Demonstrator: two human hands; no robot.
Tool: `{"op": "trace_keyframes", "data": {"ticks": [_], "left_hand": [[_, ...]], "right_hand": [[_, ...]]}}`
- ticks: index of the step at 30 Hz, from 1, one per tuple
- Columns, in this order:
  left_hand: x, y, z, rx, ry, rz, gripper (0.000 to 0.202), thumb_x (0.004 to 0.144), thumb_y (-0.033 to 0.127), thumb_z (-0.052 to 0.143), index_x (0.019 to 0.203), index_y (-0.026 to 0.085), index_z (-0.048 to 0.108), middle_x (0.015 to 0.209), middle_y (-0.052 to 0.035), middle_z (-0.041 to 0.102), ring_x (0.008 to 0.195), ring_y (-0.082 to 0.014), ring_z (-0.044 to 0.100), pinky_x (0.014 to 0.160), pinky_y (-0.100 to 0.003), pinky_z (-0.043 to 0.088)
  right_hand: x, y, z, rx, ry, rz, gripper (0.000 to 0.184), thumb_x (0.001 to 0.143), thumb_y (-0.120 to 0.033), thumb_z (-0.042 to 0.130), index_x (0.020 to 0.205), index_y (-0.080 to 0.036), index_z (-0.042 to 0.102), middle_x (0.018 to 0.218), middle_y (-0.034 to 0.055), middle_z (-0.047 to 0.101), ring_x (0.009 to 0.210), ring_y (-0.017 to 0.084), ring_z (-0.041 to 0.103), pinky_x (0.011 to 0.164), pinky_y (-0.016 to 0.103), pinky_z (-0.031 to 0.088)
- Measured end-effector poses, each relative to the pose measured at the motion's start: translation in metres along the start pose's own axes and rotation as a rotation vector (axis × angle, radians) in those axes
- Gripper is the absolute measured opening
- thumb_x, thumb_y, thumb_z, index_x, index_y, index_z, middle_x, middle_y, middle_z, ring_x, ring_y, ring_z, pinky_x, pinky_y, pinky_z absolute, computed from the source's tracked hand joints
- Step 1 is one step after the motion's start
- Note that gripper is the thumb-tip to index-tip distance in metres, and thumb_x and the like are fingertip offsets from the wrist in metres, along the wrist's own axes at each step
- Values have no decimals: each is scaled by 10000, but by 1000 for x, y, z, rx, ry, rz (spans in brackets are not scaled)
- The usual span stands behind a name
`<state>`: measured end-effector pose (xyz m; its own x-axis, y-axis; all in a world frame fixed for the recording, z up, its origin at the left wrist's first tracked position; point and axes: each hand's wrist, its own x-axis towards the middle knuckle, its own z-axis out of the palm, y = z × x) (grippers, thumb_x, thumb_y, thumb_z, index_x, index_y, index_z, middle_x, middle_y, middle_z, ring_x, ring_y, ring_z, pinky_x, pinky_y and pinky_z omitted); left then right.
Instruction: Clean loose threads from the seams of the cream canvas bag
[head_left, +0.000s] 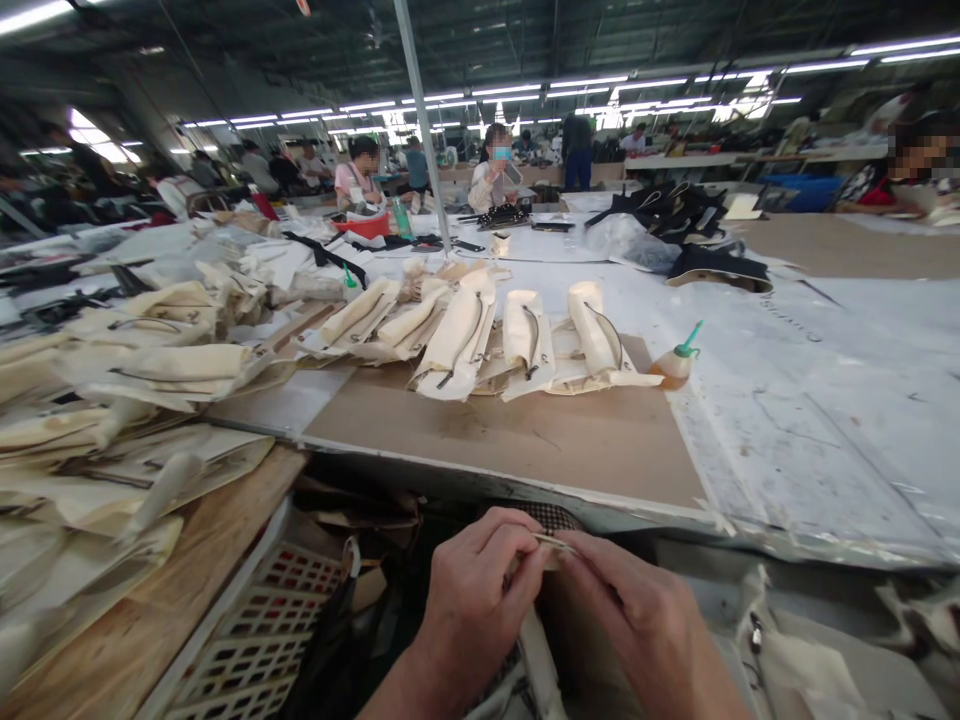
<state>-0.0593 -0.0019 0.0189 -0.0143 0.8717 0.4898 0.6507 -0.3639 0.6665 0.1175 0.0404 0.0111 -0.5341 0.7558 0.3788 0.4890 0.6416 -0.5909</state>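
Observation:
Low in the view, in front of the table's edge, my left hand (487, 580) and my right hand (637, 600) are close together. Both pinch the edge of a cream fabric strip (553, 543) between thumb and fingers. Part of the cream material hangs down below my left hand; the rest is hidden behind my hands. Beyond them, several cream fabric pieces (459, 335) with dark zippers lie in a row on brown board (480, 425) on the table.
A bottle of amber liquid (673, 370) with a green spout stands right of the row. More cream pieces (169, 370) are piled at the left, above a white plastic basket (255, 630). A metal pole (424, 120) rises from the table. Several people work farther back.

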Motion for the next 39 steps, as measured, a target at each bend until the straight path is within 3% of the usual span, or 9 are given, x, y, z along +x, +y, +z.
{"op": "trace_keyframes", "data": {"ticks": [5,9,11,13,18,25,28,33,39], "left_hand": [[-2,-1,1,10,0,-31,160,899,112,558,756,183,560,837,-24,669,761,-133,649,685,-227,489],[-2,-1,-3,-18,-11,-329,177,847,184,649,782,210,487,813,18,664,739,-140,645,714,-257,494],[1,1,-9,-95,-13,-479,261,775,200,726,927,218,514,940,7,664,851,-160,648,772,-269,514],[5,5,-16,-180,-69,-545,377,728,220,771,1025,220,538,1039,-5,646,959,-177,626,803,-263,521],[6,11,-31,-163,-273,-537,92,817,273,693,821,193,648,827,13,626,770,-156,588,675,-240,470],[6,8,-34,-258,-317,-579,85,757,163,699,832,198,678,855,17,617,805,-148,581,623,-198,435],[9,6,-34,-303,-338,-582,115,746,136,685,839,203,695,870,19,619,805,-141,582,624,-191,439],[10,4,-31,-339,-336,-584,103,760,148,651,842,189,698,852,11,621,754,-135,569,606,-199,433],[6,4,-23,-307,-265,-681,65,769,229,636,794,169,640,748,16,595,628,-129,505,551,-225,373]], "right_hand": [[7,-7,-1,4,-22,-2,280,1007,-265,404,994,-225,681,926,10,768,769,163,743,674,246,595],[7,-3,1,-31,-15,-56,290,1007,-266,401,1001,-201,683,912,24,775,760,173,750,673,251,600],[4,2,1,-50,-20,-66,266,1002,-268,425,1046,-194,677,967,29,779,822,171,755,713,231,601],[-1,7,2,-57,-23,-67,254,995,-283,454,1097,-191,668,1041,34,772,894,168,751,771,209,593],[-7,9,2,17,-58,-3,250,993,-301,467,1135,-220,657,1081,15,760,933,148,741,825,167,566],[3,2,-5,154,-178,161,284,1013,-366,399,988,-256,659,892,-13,737,786,135,707,718,161,547],[3,3,-7,155,-165,213,298,1011,-388,393,1019,-267,666,890,-14,743,781,149,710,699,181,546],[3,6,-7,176,-134,230,307,1000,-394,413,1026,-260,688,932,-5,757,826,173,725,713,201,562],[6,7,-6,206,-162,255,292,1000,-402,416,1036,-289,683,938,-28,751,850,159,725,745,195,553]]}}
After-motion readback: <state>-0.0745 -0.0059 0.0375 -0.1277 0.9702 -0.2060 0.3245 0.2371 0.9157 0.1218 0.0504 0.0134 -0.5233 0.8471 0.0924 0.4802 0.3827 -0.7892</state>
